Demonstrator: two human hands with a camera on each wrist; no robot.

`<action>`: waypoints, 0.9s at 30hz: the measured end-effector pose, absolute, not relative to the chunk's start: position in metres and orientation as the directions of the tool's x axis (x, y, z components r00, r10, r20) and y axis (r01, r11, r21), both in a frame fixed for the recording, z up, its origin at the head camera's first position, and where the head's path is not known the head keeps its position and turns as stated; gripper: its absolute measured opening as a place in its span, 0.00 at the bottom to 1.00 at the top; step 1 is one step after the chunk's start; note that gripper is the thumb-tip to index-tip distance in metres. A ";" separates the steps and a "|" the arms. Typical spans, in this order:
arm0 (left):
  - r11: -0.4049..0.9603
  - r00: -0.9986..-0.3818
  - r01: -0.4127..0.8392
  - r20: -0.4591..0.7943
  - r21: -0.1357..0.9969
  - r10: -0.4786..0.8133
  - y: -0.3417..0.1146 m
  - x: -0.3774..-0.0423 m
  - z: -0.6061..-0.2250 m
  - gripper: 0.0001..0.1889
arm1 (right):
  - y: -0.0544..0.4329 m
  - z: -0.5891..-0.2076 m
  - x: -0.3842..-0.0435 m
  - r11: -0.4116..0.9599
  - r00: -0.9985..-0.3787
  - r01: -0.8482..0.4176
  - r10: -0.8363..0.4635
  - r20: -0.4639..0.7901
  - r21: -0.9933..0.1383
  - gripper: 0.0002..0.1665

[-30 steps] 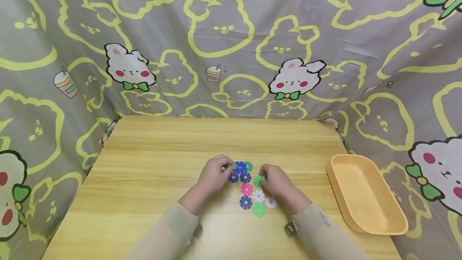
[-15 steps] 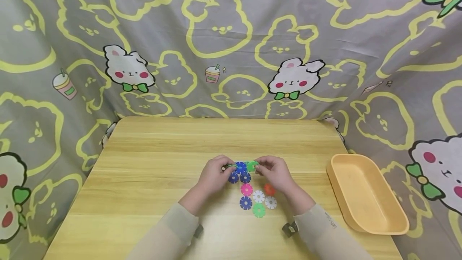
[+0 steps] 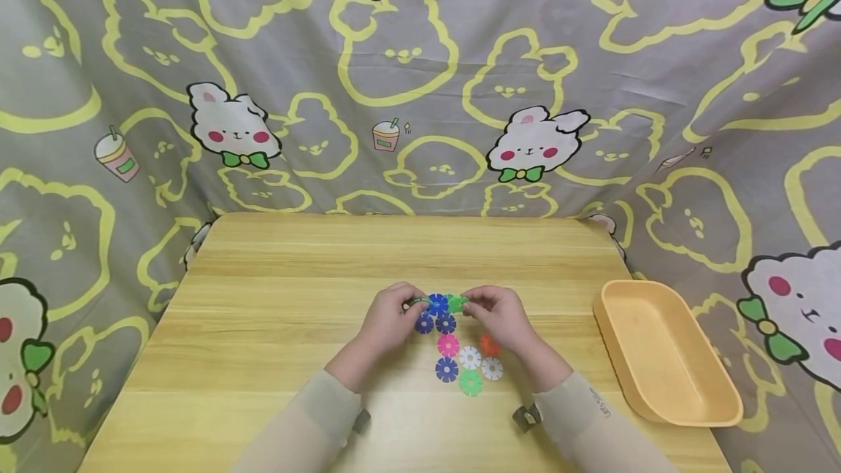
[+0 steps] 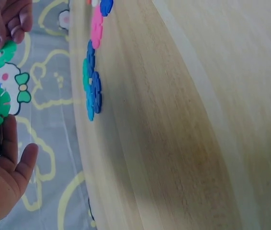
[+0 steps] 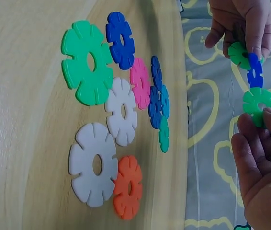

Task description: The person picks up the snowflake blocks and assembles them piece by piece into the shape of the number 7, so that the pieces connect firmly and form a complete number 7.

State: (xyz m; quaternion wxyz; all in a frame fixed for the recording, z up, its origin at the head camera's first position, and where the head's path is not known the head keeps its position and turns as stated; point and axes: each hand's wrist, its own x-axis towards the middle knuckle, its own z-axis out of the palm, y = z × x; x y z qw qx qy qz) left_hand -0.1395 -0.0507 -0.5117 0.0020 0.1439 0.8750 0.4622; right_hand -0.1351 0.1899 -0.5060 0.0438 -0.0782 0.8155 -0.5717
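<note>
My left hand [image 3: 393, 317] holds a short chain of slotted flower-shaped discs by a dark brown piece at its end. A green disc [image 5: 238, 55] and a blue disc [image 5: 254, 63] stand out from those fingers. My right hand [image 3: 501, 318] pinches another green disc [image 5: 251, 99] between thumb and fingers. Its edge meets the blue disc's edge; how deeply the slots engage cannot be made out. Both hands are above the table, close together. Below lie loose discs, among them pink [image 5: 136, 76], green [image 5: 75, 64], white [image 5: 82, 165] and orange [image 5: 121, 189].
A yellow-orange rectangular bin [image 3: 666, 349] stands at the table's right edge. Several blue discs [image 3: 446, 323] lie near the hands on the wooden table [image 3: 263, 356]. A patterned grey curtain [image 3: 420, 188] hangs behind and at both sides.
My right hand has picked up a green disc beside the orange one and carried it up and left to the blue disc. My left hand has stayed nearly still.
</note>
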 end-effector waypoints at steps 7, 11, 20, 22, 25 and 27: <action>0.523 -0.956 0.259 0.139 0.812 0.258 -0.050 -0.140 -0.513 0.03 | 0.189 -0.509 -0.136 0.343 -0.981 -0.102 -0.190 0.038 -0.934 0.08; 0.503 -0.958 0.251 0.138 0.827 0.252 -0.049 -0.140 -0.513 0.03 | 0.188 -0.509 -0.135 0.349 -0.979 -0.126 -0.194 0.060 -0.929 0.07; 0.436 -0.956 0.258 0.163 0.862 0.244 -0.047 -0.138 -0.519 0.03 | 0.189 -0.513 -0.130 0.366 -0.978 -0.152 -0.189 0.086 -0.918 0.05; 0.419 -0.956 0.260 0.172 0.870 0.238 -0.046 -0.137 -0.520 0.03 | 0.189 -0.513 -0.129 0.364 -0.979 -0.152 -0.181 0.091 -0.919 0.05; 0.402 -0.957 0.264 0.185 0.877 0.225 -0.045 -0.136 -0.521 0.03 | 0.188 -0.513 -0.128 0.359 -0.979 -0.168 -0.173 0.111 -0.918 0.05; 0.397 -0.958 0.264 0.190 0.879 0.217 -0.044 -0.136 -0.520 0.03 | 0.188 -0.513 -0.129 0.356 -0.978 -0.176 -0.167 0.123 -0.918 0.05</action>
